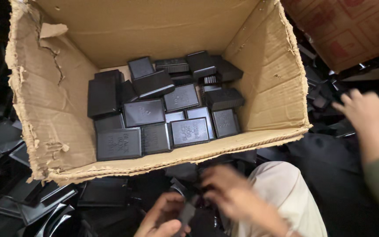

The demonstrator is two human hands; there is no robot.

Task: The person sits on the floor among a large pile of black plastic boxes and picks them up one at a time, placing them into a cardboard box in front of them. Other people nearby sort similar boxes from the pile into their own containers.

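Both of the person's hands worked low in the frame, just below the near flap of the cardboard box [163,162]. Left hand [163,217] was curled around a small black plastic piece [187,213], thumb and fingers closed on it; the piece stood roughly upright, its long axis pointing up toward the box. Right hand [227,191] met it from the right, blurred by motion, fingers bent at the top of the same piece; whether it truly gripped could not be told. Directly beyond the hands the open box held black rectangular cases [154,109], some flat in rough rows, others tilted at the back. More black trays [36,202] lay piled on the floor to the left. Another person's hand [365,107], open-fingered and blurred, reached in at the right, well apart.
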